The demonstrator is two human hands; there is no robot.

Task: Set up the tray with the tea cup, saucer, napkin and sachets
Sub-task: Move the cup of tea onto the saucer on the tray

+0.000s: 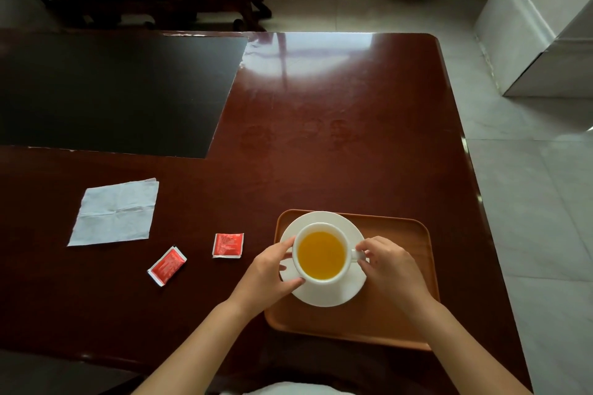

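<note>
A white tea cup [321, 255] full of yellow-orange tea stands on a white saucer [324, 293], which lies on the left half of an orange-brown tray [398, 314]. My left hand [272, 272] cups the cup's left side, fingers against its wall. My right hand [386, 261] pinches the cup's handle on the right. A white napkin [115, 212] lies unfolded on the table to the left. Two red sachets lie between napkin and tray: one sachet [167, 265] tilted, the other sachet [228, 245] nearly square to me.
The table [337, 138] is glossy dark red wood, with a black mat [112, 90] set into its far left. Its right edge borders a pale tiled floor [529, 202]. Dark furniture stands beyond the far edge.
</note>
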